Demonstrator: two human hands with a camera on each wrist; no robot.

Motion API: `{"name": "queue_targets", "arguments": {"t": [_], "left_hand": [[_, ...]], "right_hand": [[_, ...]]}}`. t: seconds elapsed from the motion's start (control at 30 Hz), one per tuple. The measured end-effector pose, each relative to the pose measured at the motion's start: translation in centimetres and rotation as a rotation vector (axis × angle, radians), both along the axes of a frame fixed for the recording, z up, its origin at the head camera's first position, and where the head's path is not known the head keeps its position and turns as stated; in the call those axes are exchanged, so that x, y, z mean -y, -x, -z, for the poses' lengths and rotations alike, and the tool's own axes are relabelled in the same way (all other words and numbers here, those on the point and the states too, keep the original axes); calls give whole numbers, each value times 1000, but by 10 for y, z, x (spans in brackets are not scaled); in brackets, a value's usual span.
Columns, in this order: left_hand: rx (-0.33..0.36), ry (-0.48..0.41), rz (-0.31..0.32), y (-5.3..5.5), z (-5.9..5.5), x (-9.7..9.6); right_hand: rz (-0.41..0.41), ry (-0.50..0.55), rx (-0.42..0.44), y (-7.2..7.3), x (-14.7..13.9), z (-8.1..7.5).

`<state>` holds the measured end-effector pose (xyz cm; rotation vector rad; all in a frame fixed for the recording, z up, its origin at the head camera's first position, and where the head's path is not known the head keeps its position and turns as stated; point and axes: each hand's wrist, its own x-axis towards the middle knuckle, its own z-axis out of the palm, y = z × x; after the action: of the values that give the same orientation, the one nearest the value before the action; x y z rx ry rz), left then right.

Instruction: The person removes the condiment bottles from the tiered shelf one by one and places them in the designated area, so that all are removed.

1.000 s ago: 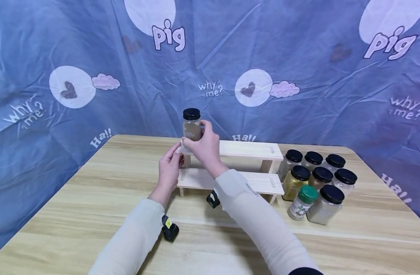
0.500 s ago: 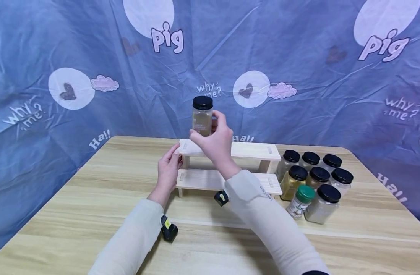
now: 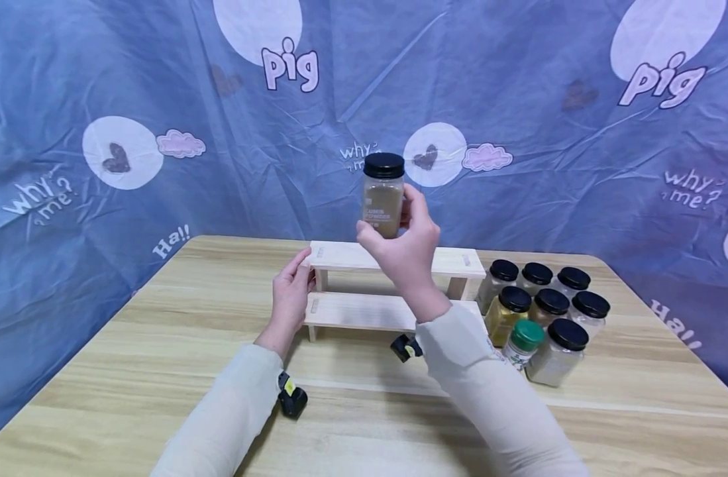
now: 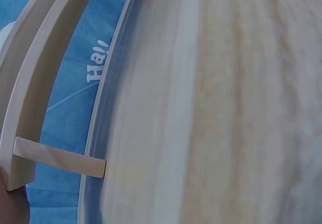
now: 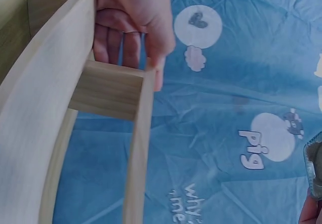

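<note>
A clear spice jar of brown powder, black-lidded and labelled cumin powder, is held upright by my right hand, thumb on one side and fingers on the other. It is raised above a two-step wooden rack. At the rack's left end my left hand holds the upper step by its edge. In the right wrist view that left hand shows its thumb side at the upper board and other fingers bent below it. Only a corner of the jar enters that view at right.
Right of the rack several black-lidded spice jars stand close together, with one green-lidded shaker at the front. All stand on a wood-grain table. A blue printed cloth hangs behind.
My right hand has lifted the cumin jar from the left end of the upper step and brought it up, right and nearer. My left hand stays on the rack's left end.
</note>
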<state>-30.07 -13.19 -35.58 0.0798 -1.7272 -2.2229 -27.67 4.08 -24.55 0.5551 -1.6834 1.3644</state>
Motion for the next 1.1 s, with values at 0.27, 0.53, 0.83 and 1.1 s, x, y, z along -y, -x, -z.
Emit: {"name": "queue_targets", "arguments": {"t": [0.27, 0.53, 0.83, 1.1], "left_hand": [[-7, 13, 3, -1, -1, -1], [0, 28, -5, -2, -2, -1], [-6, 10, -1, -2, -1, -1], [3, 17, 3, -1, -3, -1]], "right_hand": [[-9, 76, -90, -14, -21, -4], [4, 155, -85, -30, -43, -5], [-4, 207, -39, -41, -67, 2], [47, 265, -50, -50, -94, 5]]}}
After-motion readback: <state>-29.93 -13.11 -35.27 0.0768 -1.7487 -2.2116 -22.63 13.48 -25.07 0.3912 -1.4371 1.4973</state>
